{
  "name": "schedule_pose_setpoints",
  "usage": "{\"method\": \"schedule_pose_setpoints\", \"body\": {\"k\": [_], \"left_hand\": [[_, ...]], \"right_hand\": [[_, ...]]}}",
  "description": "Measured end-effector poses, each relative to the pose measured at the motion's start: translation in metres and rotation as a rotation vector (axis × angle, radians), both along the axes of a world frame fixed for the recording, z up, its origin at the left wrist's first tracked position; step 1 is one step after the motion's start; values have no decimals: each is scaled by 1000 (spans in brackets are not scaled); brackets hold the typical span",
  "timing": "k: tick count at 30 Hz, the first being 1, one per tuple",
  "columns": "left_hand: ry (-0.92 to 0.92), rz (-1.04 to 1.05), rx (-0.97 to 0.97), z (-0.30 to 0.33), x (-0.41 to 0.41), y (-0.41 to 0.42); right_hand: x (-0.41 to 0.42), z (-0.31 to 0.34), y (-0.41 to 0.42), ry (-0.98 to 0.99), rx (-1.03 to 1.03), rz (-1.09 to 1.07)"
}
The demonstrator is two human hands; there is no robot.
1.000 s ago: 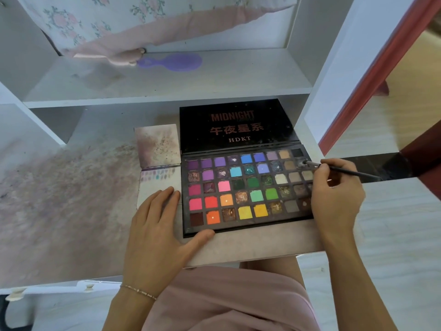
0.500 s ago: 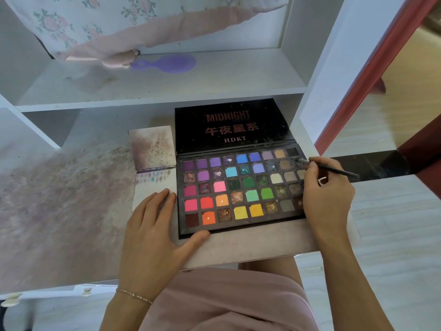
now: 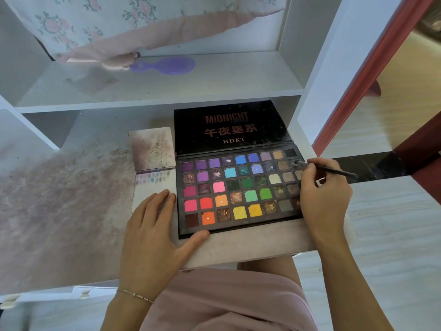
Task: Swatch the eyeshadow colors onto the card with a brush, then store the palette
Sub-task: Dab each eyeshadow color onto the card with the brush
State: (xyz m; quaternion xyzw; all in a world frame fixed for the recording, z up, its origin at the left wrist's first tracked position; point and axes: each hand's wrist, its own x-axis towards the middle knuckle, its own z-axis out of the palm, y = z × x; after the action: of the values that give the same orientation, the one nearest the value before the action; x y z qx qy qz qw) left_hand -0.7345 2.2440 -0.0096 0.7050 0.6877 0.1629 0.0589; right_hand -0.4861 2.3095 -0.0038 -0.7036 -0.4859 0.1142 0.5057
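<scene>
An open black eyeshadow palette (image 3: pixel 238 187) with many coloured pans lies on the stained desk (image 3: pixel 59 211), its lid (image 3: pixel 229 127) leaning back. My right hand (image 3: pixel 324 197) pinches a thin dark brush (image 3: pixel 334 170); the brush tip sits in a grey pan at the palette's upper right. To the palette's left lies a white card (image 3: pixel 152 185) with a row of faint swatches along its top. My left hand (image 3: pixel 155 230) rests flat on the card's lower part, the thumb against the palette's front edge.
A second stained card (image 3: pixel 152 149) lies behind the swatch card. A purple hairbrush (image 3: pixel 169 65) sits on the white shelf (image 3: pixel 167 91) above, beside floral pink fabric (image 3: pixel 107 27). A white upright (image 3: pixel 334 80) and a red door frame (image 3: pixel 372 75) stand on the right.
The brush tip has stayed around the grey pans at the palette's upper right, shifting only slightly. My left hand remains on the card. The view has drifted a little.
</scene>
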Motion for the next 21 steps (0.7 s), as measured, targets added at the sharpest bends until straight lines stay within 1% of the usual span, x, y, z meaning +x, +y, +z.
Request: {"method": "schedule_pose_setpoints", "body": {"k": [3, 7, 11, 16, 19, 21], "left_hand": [[6, -3, -14, 1, -1, -1], [-13, -10, -28, 3, -1, -1], [-101, -26, -41, 5, -3, -1], [-276, -34, -16, 5, -13, -3], [-214, -11, 97, 5, -25, -3], [-167, 33, 138, 3, -34, -2]], "right_hand": [[-7, 3, -4, -10, 18, 68], [-33, 9, -13, 85, 16, 246], [-68, 13, -22, 51, 46, 439], [-109, 17, -20, 160, -26, 622], [-127, 18, -10, 186, -56, 664], [-135, 19, -2, 178, -51, 670]]}}
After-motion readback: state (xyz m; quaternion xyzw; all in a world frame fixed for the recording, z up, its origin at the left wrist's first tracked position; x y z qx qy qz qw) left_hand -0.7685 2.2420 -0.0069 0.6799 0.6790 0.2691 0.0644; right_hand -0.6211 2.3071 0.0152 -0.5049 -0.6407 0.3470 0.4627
